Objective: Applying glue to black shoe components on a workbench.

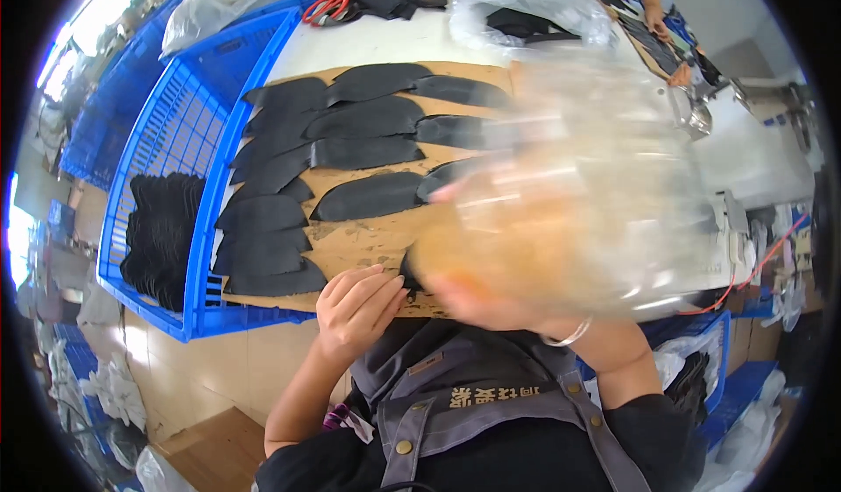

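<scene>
Left hand (355,304) resting on the near edge of a brown cardboard sheet (368,238), fingers together and lightly curled, flat on the board, gripping nothing. Right hand (477,277) raised close before the camera, wrapped round a clear plastic container (596,185); both heavily blurred, so finger spread impossible to tell beyond a hold on the container. One thin bracelet (568,334) on the right wrist.

On the cardboard, black curved leather-like pieces (363,117) laid out in overlapping rows: roughly fifteen visible, some hidden behind the blurred container, so no exact count. One small dark piece (409,275) just beside the left fingertips, partly covered by the right hand.

To the left, touching the cardboard's edge, one blue plastic crate (188,115) with one stack of further black pieces (162,238) inside, too many to count. Beyond it, more blue crates (109,115), at least two.

At the far end of the white table (394,41): one pair of red-handled scissors (328,6), one clear plastic bag (526,10) with dark pieces inside. Far right, another person's hand (676,76) at a separate board.
</scene>
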Demonstrator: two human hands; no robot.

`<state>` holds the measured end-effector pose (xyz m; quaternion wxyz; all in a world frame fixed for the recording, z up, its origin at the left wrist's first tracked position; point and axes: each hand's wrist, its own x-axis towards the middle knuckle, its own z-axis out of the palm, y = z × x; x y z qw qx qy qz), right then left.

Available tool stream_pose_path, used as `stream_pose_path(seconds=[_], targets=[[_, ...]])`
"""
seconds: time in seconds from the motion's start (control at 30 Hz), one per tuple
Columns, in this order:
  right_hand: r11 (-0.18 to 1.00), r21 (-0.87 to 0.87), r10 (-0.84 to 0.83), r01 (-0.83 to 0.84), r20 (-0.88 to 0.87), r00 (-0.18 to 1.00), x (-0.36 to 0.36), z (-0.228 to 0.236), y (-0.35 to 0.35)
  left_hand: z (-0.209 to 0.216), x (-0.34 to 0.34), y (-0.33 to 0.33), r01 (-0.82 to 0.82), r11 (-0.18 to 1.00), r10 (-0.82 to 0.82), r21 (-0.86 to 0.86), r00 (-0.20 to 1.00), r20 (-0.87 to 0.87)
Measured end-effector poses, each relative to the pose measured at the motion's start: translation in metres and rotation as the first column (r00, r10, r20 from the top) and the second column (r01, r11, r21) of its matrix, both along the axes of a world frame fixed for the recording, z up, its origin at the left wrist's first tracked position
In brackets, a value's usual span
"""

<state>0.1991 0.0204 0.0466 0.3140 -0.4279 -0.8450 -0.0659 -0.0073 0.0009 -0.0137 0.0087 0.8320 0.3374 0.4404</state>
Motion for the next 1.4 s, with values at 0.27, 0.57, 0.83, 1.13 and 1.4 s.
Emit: stream_pose_path(seconds=[0.27, 0.57, 0.83, 1.13, 1.4], targets=[[0.866, -0.316, 0.112, -0.387, -0.632, 0.767, 0.003, 0.008, 0.001, -0.03, -0.014, -0.011, -0.075, 0.997, 0.073, -0.034, 0.996, -0.058], [0.988, -0.027, -0.124, 0.15, -0.714, 0.689, 0.122, -0.009, -0.012, 0.027, 0.009, -0.007, -0.157, 0.945, 0.162, -0.287, 0.987, -0.007], [0.999, 0.042, 0.037, 0.027, -0.988, 0.152, 0.134, -0.041, -0.004, 0.079, 0.083, 0.03, -0.006, 0.942, -0.085, -0.336, 0.963, -0.255], [0.997, -0.037, -0.042, -0.074, -0.997, -0.064, 0.141, -0.044, -0.007, 0.075, 0.118, 0.055, 0.046, 0.855, -0.311, -0.516, 0.842, -0.441], [0.994, 0.007, -0.01, -0.11, -0.987, -0.159, 0.136, -0.033, -0.006, 0.078, 0.112, 0.063, 0.046, 0.783, -0.332, -0.621, 0.875, -0.353]])
